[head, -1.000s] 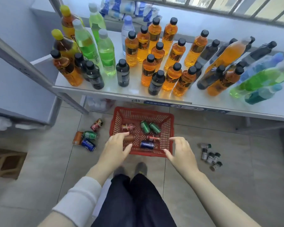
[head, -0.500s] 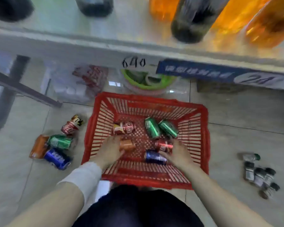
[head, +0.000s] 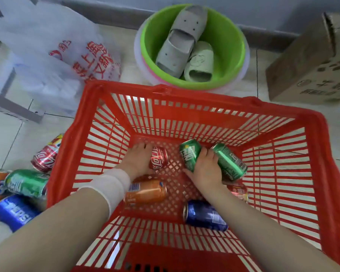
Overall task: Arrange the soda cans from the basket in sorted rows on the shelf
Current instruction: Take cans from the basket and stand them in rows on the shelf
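1. Head view: both hands are down inside a red plastic slatted basket
2. Left hand curls round a red cola can lying on the basket's bottom
3. Right hand clasps a green soda can between thumb and fingers; a second green soda can touches its outer edge

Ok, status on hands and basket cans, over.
Left hand on red cola can; right hand between left green can and right green can, grips unclear. Orange can, blue can, second red can loose in basket. Nothing blocking.
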`<state>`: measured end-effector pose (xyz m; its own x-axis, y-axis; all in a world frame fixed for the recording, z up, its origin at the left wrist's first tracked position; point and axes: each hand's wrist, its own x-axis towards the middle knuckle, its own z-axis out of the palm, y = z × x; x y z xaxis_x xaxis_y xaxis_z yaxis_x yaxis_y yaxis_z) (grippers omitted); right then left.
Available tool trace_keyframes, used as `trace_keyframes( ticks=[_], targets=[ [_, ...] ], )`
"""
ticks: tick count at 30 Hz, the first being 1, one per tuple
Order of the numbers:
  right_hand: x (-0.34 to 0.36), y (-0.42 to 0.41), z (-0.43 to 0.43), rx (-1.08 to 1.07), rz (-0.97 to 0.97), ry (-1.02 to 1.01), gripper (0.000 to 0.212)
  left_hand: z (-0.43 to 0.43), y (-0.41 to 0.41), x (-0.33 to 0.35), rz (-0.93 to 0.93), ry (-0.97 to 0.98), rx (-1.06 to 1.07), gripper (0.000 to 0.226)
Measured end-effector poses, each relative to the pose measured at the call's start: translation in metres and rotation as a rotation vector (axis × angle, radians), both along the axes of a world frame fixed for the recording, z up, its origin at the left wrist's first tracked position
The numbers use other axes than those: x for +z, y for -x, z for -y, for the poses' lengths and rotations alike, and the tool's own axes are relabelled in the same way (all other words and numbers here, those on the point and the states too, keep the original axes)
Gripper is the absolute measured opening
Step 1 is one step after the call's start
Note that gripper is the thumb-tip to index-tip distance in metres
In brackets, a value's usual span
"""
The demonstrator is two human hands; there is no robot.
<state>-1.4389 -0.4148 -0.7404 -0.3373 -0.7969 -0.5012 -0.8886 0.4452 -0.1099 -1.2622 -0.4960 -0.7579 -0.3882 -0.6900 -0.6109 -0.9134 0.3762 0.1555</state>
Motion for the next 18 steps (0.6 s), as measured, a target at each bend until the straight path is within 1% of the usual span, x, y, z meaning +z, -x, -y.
trace_keyframes(
  ticks=[3,5,9,13,16,18],
  targets=[
    [-0.001,0.001,0.006,-0.067,0.040,0.017,0.081,0.000,0.002,0.002,-0.012,-0.008,0.030,0.098],
    [-0.001,0.003,0.008,-0.147,0.124,0.008,0.078,-0.001,0.002,0.004,-0.057,-0.021,0.079,0.098],
    [0.020,0.009,0.004,-0.325,0.341,0.046,0.077,-0.006,0.001,0.024,-0.269,-0.086,0.232,0.092],
    [0.080,0.012,-0.004,-0.532,0.596,0.084,0.065,-0.020,0.001,0.084,-0.535,-0.157,0.489,0.084],
    [0.144,0.014,-0.016,-0.609,0.797,0.082,0.039,-0.033,0.001,0.147,-0.680,-0.233,0.686,0.082],
    [0.189,0.014,-0.026,-0.660,0.898,0.068,0.031,-0.042,0.000,0.194,-0.750,-0.274,0.793,0.077]
  ],
)
